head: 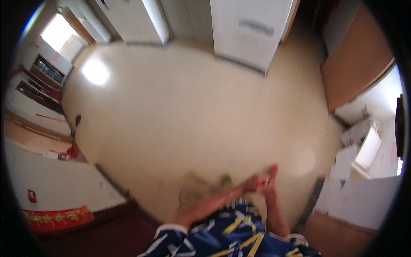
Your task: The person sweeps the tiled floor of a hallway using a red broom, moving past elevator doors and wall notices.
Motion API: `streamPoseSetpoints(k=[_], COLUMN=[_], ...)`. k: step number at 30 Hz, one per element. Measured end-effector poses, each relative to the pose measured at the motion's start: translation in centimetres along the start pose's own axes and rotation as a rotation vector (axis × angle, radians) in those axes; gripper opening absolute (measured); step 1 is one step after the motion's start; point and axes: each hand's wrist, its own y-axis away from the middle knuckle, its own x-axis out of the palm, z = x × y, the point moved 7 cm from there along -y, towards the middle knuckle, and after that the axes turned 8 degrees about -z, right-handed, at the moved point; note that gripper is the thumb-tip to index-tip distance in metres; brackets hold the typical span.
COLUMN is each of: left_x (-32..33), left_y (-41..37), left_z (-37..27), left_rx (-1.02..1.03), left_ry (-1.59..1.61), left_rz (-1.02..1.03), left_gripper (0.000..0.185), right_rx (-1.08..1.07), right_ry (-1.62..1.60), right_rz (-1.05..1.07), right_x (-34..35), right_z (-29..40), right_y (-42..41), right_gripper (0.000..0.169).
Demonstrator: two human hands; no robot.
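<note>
In front of my body my left hand (250, 184) and my right hand (269, 185) come together, both blurred. A small red and white object (260, 182) shows between them. My right hand appears to hold it, and the left hand's fingers reach up against it. Its kind is too blurred to tell. From my right hand a reddish tip (274, 169) sticks out forward; whether it is a finger or part of an object cannot be made out. My forearms come out of a dark blue patterned shirt (237, 241).
Pale floor (179, 106) spreads ahead. A white cabinet (245, 32) and another white unit (138, 22) stand at the far side. A brown panel (356, 61) is at right. White walls (61, 183) flank me, the left one with a red decorated banner (61, 219).
</note>
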Motion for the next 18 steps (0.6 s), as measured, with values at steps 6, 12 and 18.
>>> streamPoseSetpoints(k=[6, 12, 18], left_x=[-1.9, -8.0, -21.6], left_y=[0.1, 0.8, 2.7], left_z=[-3.4, -6.2, -12.1], left_rx=[-0.067, -0.053, -0.139], left_ry=[0.105, -0.032, -0.284], left_rz=[-0.217, -0.264, -0.085], left_gripper=[0.024, 0.015, 0.005], right_rx=[-0.038, -0.212, 0.526], right_ry=[0.793, 1.286, 0.032], right_rz=[-0.092, -0.222, -0.552], right_x=[2.9, 10.4, 17.1], right_z=[2.5, 1.2, -12.9], right_y=[1.5, -2.3, -12.5], right_gripper=[0.026, 0.026, 0.017])
